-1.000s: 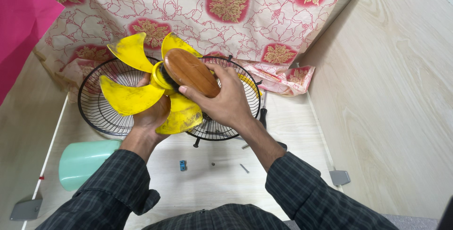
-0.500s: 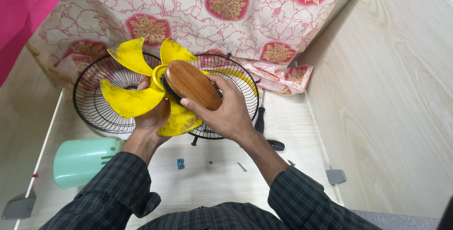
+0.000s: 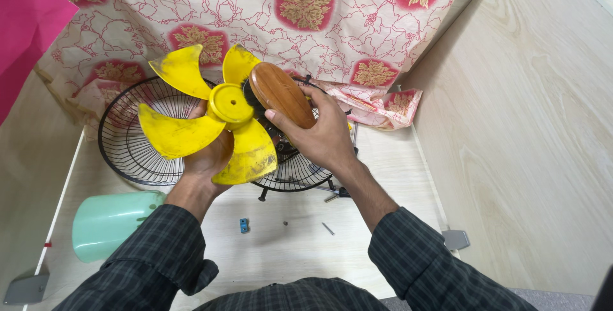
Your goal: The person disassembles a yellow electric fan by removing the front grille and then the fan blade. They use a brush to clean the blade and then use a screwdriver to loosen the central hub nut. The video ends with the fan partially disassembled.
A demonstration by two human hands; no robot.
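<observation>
— While I'm watching from here, what are the hands doing?

— I'm seeing the left hand (image 3: pixel 207 158) gripping the yellow plastic fan blade (image 3: pixel 214 116) at centre left of the frame, and the right hand (image 3: pixel 322 135) clasping an oval brown wooden brush (image 3: pixel 281 94) against it, above the black wire fan guards (image 3: pixel 134 151).

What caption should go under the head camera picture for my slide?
Left hand holds a yellow fan blade while the right hand presses a wooden brush against it.
</observation>
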